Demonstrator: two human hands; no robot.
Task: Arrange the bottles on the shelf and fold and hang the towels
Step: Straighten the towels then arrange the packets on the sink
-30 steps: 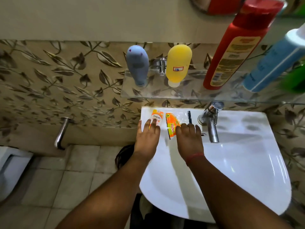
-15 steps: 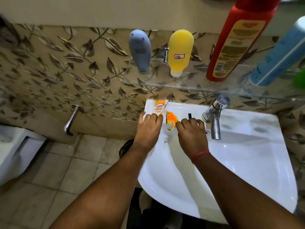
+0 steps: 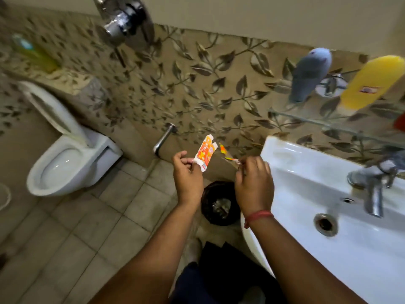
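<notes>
My left hand [image 3: 187, 172] pinches a flattened orange-and-white carton [image 3: 205, 153] in the air left of the sink. My right hand [image 3: 254, 178] pinches a thin clear wrapper with orange print [image 3: 228, 153]. Both hands hover above a black waste bin [image 3: 219, 204] on the floor. On the glass shelf [image 3: 328, 125] at the right stand a grey-blue bottle [image 3: 310, 76] and a yellow bottle [image 3: 371, 83], both cap down. A sliver of a red bottle [image 3: 400, 122] shows at the right edge. No towel is in view.
The white sink [image 3: 306, 176] with its chrome tap [image 3: 374, 185] fills the lower right. A wall-hung toilet [image 3: 65, 159] stands at the left, with a chrome spout [image 3: 163, 139] on the leaf-patterned wall and a shower mixer [image 3: 125, 18] above. The floor is tiled.
Both hands lifted the carton and the wrapper off the sink rim and carried them left, over the bin. The view swung left, bringing the toilet into sight.
</notes>
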